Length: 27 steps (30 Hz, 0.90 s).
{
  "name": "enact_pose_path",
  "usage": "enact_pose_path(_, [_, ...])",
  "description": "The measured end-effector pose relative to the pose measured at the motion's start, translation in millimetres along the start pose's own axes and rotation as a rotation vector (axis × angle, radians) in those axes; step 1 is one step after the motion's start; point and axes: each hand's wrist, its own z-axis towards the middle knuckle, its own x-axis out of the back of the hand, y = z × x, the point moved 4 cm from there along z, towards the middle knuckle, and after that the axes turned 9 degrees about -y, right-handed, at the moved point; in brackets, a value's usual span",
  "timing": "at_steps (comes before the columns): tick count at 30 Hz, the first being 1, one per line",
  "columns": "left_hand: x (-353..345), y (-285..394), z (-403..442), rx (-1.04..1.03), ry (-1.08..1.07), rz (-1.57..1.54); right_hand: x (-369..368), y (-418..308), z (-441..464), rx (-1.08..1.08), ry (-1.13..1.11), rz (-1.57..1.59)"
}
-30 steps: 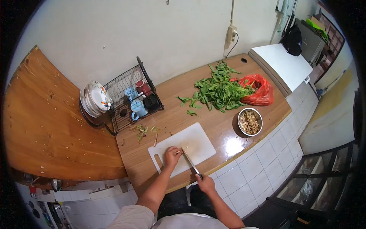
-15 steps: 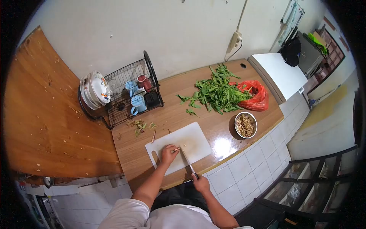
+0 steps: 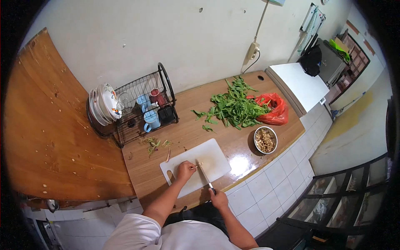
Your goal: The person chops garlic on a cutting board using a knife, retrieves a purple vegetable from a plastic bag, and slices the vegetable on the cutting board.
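Note:
On the white cutting board (image 3: 212, 154), my left hand (image 3: 186, 171) is closed, its fingertips pinching a thin, pale brown root piece (image 3: 193, 167). My right hand (image 3: 218, 199) grips the dark handle of a knife (image 3: 205, 174). The blade's tip end rests at or just beside the root's end; whether it touches cannot be made out. Small pale cut bits (image 3: 201, 163) lie by the blade. Another slim brownish root (image 3: 168, 155) lies at the board's upper left edge.
Trimmings (image 3: 153, 144) lie above the board. A bowl of chopped brown bits (image 3: 266, 140) stands right, below leafy greens (image 3: 235, 104) and a red plastic bag (image 3: 278, 110). A black dish rack (image 3: 173, 89) with plates and mugs stands at the back left.
The whole view has shifted slightly as my head moved. Both hands keep nearly the same place on the board, still holding the root and the knife.

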Motion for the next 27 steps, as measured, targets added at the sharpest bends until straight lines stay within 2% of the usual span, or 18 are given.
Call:
enact_pose_path(3, [-5,-8,3,-0.003,0.031,-0.081,-7,7,-6,-0.007,0.022,0.019])
enact_pose_path(12, [-2,-3,-3,-0.005,0.051,0.077,-5,-11,-10,-0.006,-0.029,-0.012])
enact_pose_path(16, [2,7,-5,0.015,0.050,0.081,-4,-3,2,0.016,0.045,0.004])
enact_pose_path(19, [1,-1,-10,0.017,0.067,0.062,-8,7,-13,0.049,-0.027,0.108])
enact_pose_path(27, [7,4,-12,-0.067,0.074,0.095,-8,2,-14,-0.001,-0.026,-0.042])
